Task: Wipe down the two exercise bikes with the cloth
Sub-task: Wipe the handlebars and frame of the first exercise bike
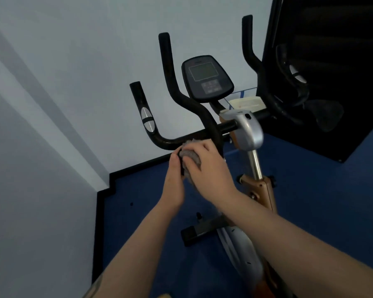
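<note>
An exercise bike stands in front of me, with black handlebars [194,106], a dark console [206,77] and a silver post [249,131]. A grey cloth [191,157] is wrapped over the near end of the left handlebar. My right hand [211,166] grips the cloth from above and the right. My left hand [174,178] holds the bar end and cloth from the left, thumb on top. Most of the cloth is hidden under my fingers.
A white wall runs along the left and back. A dark mirror panel [332,72] at the right reflects the handlebars. The floor [142,203] is blue with a black skirting edge. The bike's black foot [202,230] sits on the floor below my hands.
</note>
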The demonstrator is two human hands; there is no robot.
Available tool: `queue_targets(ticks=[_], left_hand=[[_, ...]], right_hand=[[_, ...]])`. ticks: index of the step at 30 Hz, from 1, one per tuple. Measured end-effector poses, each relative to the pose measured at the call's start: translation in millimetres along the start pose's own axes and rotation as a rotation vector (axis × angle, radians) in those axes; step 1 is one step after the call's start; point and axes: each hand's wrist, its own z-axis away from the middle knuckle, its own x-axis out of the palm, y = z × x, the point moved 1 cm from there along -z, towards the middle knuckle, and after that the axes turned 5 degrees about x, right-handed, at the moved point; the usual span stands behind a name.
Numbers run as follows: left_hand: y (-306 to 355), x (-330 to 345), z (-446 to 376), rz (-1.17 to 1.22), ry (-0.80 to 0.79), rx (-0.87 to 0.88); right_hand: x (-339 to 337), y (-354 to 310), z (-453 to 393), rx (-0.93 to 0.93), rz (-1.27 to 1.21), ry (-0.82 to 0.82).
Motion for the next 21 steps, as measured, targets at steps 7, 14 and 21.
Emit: queue_targets(ticks=[7, 14, 21], left_hand=[[-2, 1, -3, -0.018, 0.041, -0.068], [-3, -1, -3, -0.07, 0.038, -0.024], [1, -2, -3, -0.081, 0.026, -0.009]], right_hand=[[-1, -13, -23, 0.035, -0.054, -0.015], [-9, -1, -11, -0.049, -0.005, -0.071], [-5, 0, 18, -0.053, 0.023, -0.021]])
